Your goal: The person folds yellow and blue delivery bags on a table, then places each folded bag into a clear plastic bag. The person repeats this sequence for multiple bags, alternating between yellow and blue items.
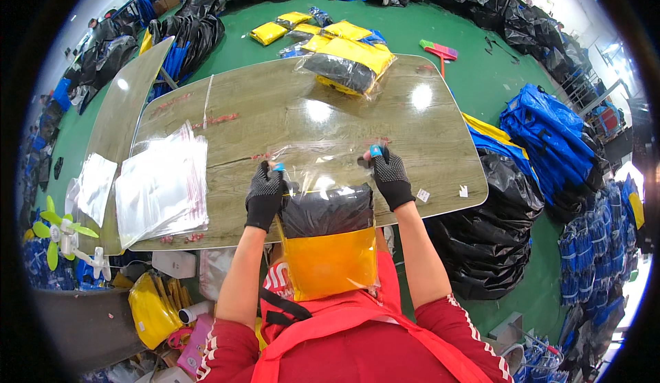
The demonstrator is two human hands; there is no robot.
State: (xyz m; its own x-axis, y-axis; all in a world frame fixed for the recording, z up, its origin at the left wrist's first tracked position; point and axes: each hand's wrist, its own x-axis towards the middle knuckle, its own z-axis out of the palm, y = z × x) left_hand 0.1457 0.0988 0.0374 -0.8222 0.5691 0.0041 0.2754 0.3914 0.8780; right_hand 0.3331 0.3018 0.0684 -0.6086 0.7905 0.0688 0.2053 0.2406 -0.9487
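Both forearms reach away from the body to the near edge of the table (261,125), the left forearm (240,266) running nearly straight out and the right forearm (421,252) slanting toward the far left, so that the hands stand apart at about the same reach, backs upward and wrists fairly straight. Each wears a black glove with pale grip dots and a small blue patch near the fingertips. The left hand (267,189) has its fingers curled closed, with the left side of a clear plastic bag (316,157) in its grip; the right hand (390,179) is likewise bent closed on the bag's right side, its fingertips pointing left toward the other hand. Exactly which fingers do the pinching is too small to tell. Between the hands, the bag's far end spreads over the tabletop, while its near part, with a folded yellow-and-black bundle (330,245) inside, extends past the table's near edge above the person's lap. The bundle's black portion lies far, its yellow portion near. Left of the left hand lies a stack of clear bags (161,187); at the table's far edge sits a wrapped bundle (347,65), and more yellow packets (268,33) lie on the green floor beyond.
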